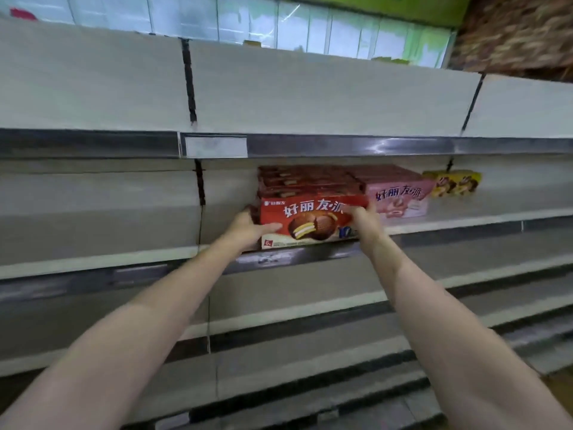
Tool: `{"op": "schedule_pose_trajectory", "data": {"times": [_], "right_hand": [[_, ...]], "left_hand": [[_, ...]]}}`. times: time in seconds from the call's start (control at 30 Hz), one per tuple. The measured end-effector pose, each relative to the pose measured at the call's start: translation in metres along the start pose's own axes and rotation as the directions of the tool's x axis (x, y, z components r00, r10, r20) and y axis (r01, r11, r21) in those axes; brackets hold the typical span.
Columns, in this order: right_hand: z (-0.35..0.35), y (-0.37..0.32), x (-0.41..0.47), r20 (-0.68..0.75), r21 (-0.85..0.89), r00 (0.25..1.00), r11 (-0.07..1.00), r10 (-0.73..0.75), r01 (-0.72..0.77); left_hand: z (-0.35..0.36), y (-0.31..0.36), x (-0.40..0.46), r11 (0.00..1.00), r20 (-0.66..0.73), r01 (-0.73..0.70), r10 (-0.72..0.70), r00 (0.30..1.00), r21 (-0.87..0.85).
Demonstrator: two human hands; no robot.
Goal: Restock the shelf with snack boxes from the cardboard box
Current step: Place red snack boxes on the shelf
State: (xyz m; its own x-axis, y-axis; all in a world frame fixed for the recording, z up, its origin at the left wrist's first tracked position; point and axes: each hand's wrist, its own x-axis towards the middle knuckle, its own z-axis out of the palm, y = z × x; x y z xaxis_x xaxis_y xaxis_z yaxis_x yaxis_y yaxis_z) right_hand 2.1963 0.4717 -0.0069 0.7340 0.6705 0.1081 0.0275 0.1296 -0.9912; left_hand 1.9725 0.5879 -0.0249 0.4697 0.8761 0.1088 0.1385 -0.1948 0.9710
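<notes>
Red box [313,220] is sitting at the front edge of the shelf [465,226], near the middle of the view, with more red boxes [307,181] lined up behind it. The left hand [251,226] is gripping its left end, thumb lying across the front face. The right hand [364,218] is holding its right end with curled fingers; how far they are reaching behind is not showing.

Judging from this, the box is being pushed or squared into its row. The front bottom edge seems to be hanging slightly over the shelf lip, so if the hands are letting go too early it may be tipping forward and falling. A crooked push could also be shoving the row behind out of line.

At 3 o'clock from the red box, a pink box [400,200] is standing just beside it, very near the right hand, so the fingers are having little room there. Further at 3 o'clock a yellow box [454,183] is standing apart. A price rail [341,145] is running at 12 o'clock above. The cardboard box is not in view.
</notes>
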Motion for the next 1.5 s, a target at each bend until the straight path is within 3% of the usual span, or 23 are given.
{"op": "schedule_pose_trajectory", "data": {"times": [0.17,0.23,0.3,0.53,0.8,0.9,1.03,1.27,1.4,1.5], "right_hand": [[0.023,0.013,-0.004,-0.03,-0.119,0.996,0.989,-0.087,0.083],[0.041,0.016,-0.013,0.026,-0.203,0.991,0.971,-0.128,0.13],[0.064,0.014,-0.023,0.116,-0.256,0.99,0.961,-0.081,0.108],[0.156,0.017,-0.053,0.298,-0.446,0.953,0.875,-0.051,0.186],[0.196,0.016,-0.049,0.296,-0.451,0.955,0.881,-0.007,0.146],[0.208,0.016,-0.04,0.29,-0.492,0.957,0.856,-0.013,0.161],[0.229,0.013,-0.032,0.181,-0.638,0.984,0.761,0.001,0.117],[0.26,0.016,-0.021,0.091,-0.543,0.995,0.839,0.027,0.027],[0.272,0.03,-0.006,0.125,-0.416,0.992,0.909,0.034,0.021],[0.283,0.036,0.007,0.143,-0.318,0.989,0.948,0.044,0.004]], "left_hand": [[-0.028,-0.003,-0.01,0.993,0.026,0.082,-0.08,0.996,-0.083],[-0.053,-0.001,-0.018,0.963,0.067,0.206,-0.197,0.978,-0.176],[-0.083,-0.002,-0.022,0.934,0.013,0.259,-0.264,0.964,-0.246],[-0.16,-0.016,-0.031,0.941,-0.333,0.155,-0.257,0.907,-0.302],[-0.198,-0.031,-0.011,0.954,-0.391,0.144,-0.241,0.888,-0.262],[-0.199,-0.036,0.003,0.977,-0.393,0.094,-0.164,0.905,-0.19],[-0.206,-0.036,0.021,0.987,-0.309,0.126,-0.152,0.939,-0.104],[-0.219,-0.034,0.053,0.969,-0.237,0.248,-0.244,0.94,-0.016],[-0.211,-0.039,0.077,0.898,-0.436,0.275,-0.107,0.894,0.343],[-0.2,-0.042,0.093,0.864,-0.477,0.266,-0.034,0.878,0.429]]}}
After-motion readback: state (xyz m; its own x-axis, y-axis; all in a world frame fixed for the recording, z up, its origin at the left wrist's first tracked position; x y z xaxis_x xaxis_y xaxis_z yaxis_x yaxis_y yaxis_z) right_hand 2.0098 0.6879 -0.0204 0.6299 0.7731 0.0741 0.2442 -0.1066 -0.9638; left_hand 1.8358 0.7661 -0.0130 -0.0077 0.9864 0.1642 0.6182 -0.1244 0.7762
